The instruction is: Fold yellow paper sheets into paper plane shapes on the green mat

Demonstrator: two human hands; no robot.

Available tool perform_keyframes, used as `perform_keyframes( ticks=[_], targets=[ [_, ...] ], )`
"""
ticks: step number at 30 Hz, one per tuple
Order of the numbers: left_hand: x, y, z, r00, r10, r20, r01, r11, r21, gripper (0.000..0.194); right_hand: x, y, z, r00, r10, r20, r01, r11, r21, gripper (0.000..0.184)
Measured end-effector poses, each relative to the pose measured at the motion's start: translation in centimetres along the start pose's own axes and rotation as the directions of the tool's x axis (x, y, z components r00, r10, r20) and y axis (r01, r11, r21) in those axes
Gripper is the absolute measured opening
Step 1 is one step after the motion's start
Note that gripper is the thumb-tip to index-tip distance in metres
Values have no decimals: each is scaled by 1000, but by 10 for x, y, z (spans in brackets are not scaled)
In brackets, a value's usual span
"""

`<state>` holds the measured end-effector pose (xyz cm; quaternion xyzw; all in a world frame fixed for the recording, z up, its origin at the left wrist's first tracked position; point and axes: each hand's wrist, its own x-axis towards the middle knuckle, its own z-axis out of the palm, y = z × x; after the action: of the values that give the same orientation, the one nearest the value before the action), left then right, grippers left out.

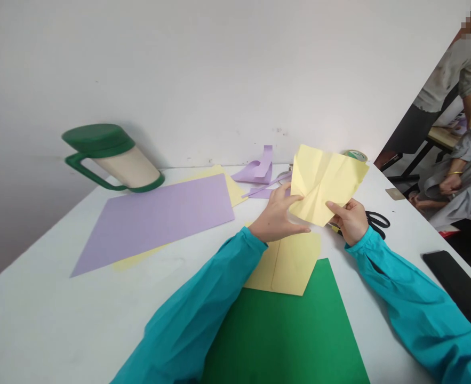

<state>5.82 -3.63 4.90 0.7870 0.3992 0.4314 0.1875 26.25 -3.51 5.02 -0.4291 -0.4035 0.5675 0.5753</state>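
A creased sheet of yellow paper (319, 178) is raised above the table, its folds fanning out from the lower edge. My right hand (352, 220) pinches its lower right corner, thumb in front and fingers behind. At the paper's left edge is my left hand (276, 216), thumb and fingers apart, fingertips at or touching the sheet. Below the hands lies a tan paper piece (287, 266) with a vertical seam, partly covered by my left hand. It overlaps a green sheet (287, 336). Black-handled scissors (378, 221) lie partly hidden behind my right hand.
A purple sheet (167, 218) covers yellow paper (233, 189) at left. Behind it, a green-and-white jug (119, 160) leans against the wall. Purple scraps (255, 170) and a tape roll (355, 155) lie at the back. A black phone-like object (455, 282) is right. Other people sit beyond.
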Motion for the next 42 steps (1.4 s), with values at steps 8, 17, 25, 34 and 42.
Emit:
perform_keyframes(
  ticks=[8,17,25,34,42],
  targets=[
    [0,-3,-1,990,-144,-1,143,988,-59,21,1,2,0,1000,-25,-15,25,999,-31,40],
    [5,6,-6,994,3,-111,-23,983,-181,22,10,-3,-5,978,113,-177,-91,988,129,13],
    [0,14,-4,963,-234,-134,119,814,-568,24,15,2,-10,971,141,-191,-106,977,184,19],
    [9,21,-2,779,-594,-199,88,419,-904,30,3,-6,-7,973,-230,16,227,968,107,53],
    [7,26,5,756,-644,116,237,105,-966,28,4,1,-1,999,50,16,-52,988,147,44]
  ],
)
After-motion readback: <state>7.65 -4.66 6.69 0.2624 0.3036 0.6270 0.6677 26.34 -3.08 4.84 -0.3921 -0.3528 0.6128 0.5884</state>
